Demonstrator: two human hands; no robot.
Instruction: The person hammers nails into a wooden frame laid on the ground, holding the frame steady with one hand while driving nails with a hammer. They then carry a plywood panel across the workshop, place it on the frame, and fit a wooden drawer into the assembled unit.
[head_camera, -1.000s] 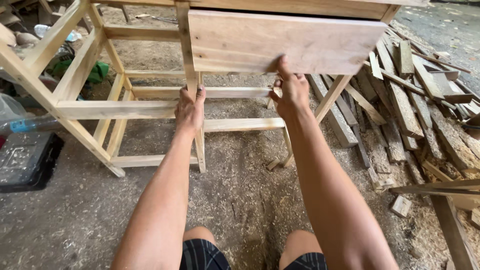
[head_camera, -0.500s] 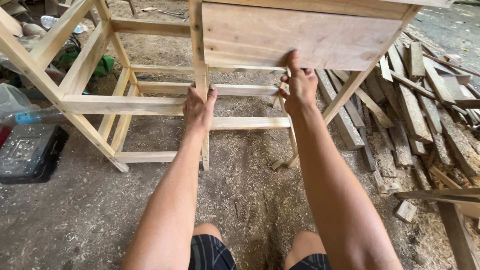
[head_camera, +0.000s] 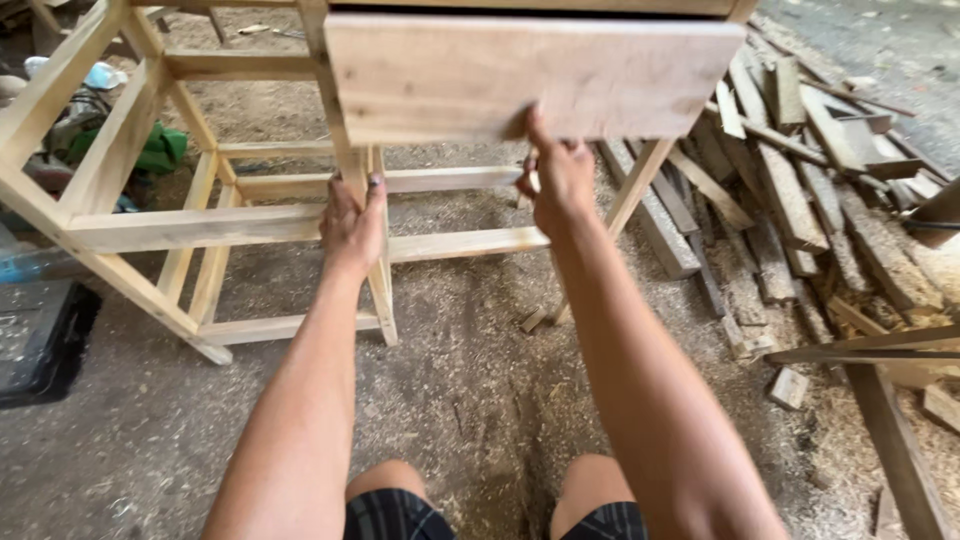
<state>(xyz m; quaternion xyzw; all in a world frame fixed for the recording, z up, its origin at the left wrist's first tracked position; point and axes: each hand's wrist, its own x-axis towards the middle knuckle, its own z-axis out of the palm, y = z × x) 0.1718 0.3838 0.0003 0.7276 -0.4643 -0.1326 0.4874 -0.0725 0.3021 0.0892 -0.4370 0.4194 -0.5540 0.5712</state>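
Item: flat wooden panel (head_camera: 520, 75), pale, rectangular, set upright against the front of a bare wooden frame (head_camera: 150, 225) at its top right corner. The long axis was laid level, left to right; the lower edge hung free, with open air beneath it down to the frame's low rails.

The panel was found directly above and ahead of the right hand (head_camera: 562, 180), which was the nearer hand. That hand was placed at the lower edge near the panel's middle, fingers curled under and behind the edge, one fingertip pressed up on the face; a loose grip on the edge was judged likely, though the fingers behind were hidden.

The left hand (head_camera: 352, 225) was laid on the upright post (head_camera: 362, 190) just below the panel's lower left corner, palm against the wood, fingers partly closed round it. How far they wrapped could not be told.

Edges and room: the panel's top edge was seen touching the underside of the frame's top; its right end was level with the slanted right leg (head_camera: 640, 180). Free space was noted below and toward the person.

Surroundings: a heap of offcut planks (head_camera: 800, 190) lay well to the right on a dusty floor (head_camera: 450, 400) strewn with sawdust; a black case (head_camera: 40, 340) lay at the far left; green cloth (head_camera: 160, 150) lay behind the frame.
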